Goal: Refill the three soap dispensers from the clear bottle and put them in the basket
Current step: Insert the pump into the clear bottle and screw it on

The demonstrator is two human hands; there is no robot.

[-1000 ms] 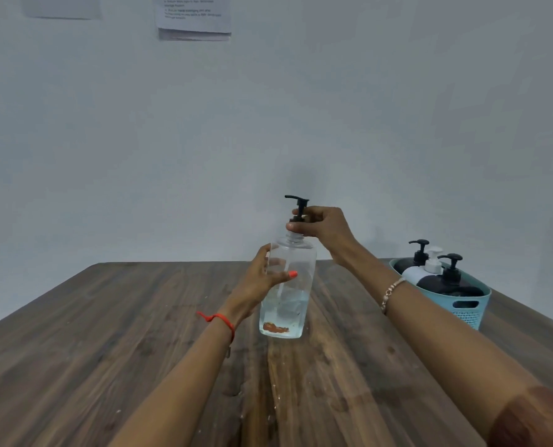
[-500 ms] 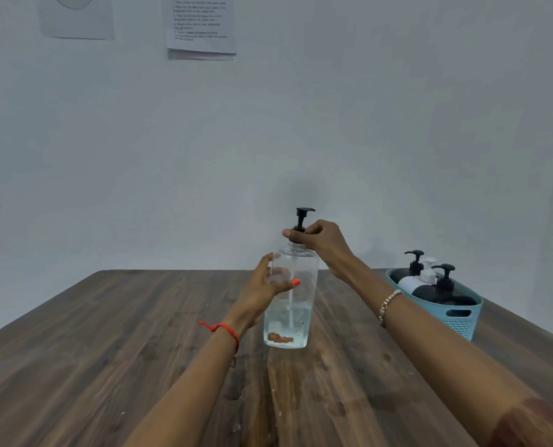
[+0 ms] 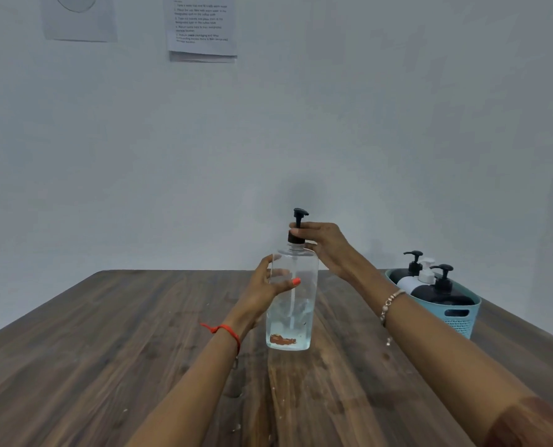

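Wall (image 3: 301, 124) closes off the far side, with a printed sheet (image 3: 202, 27) and a second sheet (image 3: 78, 17) stuck high on it. Tabletop (image 3: 107, 350): far edge butts the wall, left edge runs off diagonally, and there's plenty of bare board left of centre and on the near side. Teal basket (image 3: 462, 321) sits far right, near the right edge, well apart from the bottle. All three are in it, upright: rear black dispenser (image 3: 413, 262), white dispenser (image 3: 421, 279), front black dispenser (image 3: 442, 291). Clear bottle (image 3: 301, 317) stands upright mid-board, away from every edge, roughly a third full, with a brownish bit at the bottom. Left grip (image 3: 265, 291) is wrapped round its upper body, thumb across the front. Right grip (image 3: 323, 243) pinches the black pump collar (image 3: 296, 237) at the neck, and the pump head (image 3: 299, 216) sticks up above the fingers. Delta vs a second ago: nozzle pointed left then, points right now. Collar was hidden under the fingers, now partly showing. Bottle and basket haven't shifted on the board. View has tipped up, so more of the sheets is in shot.
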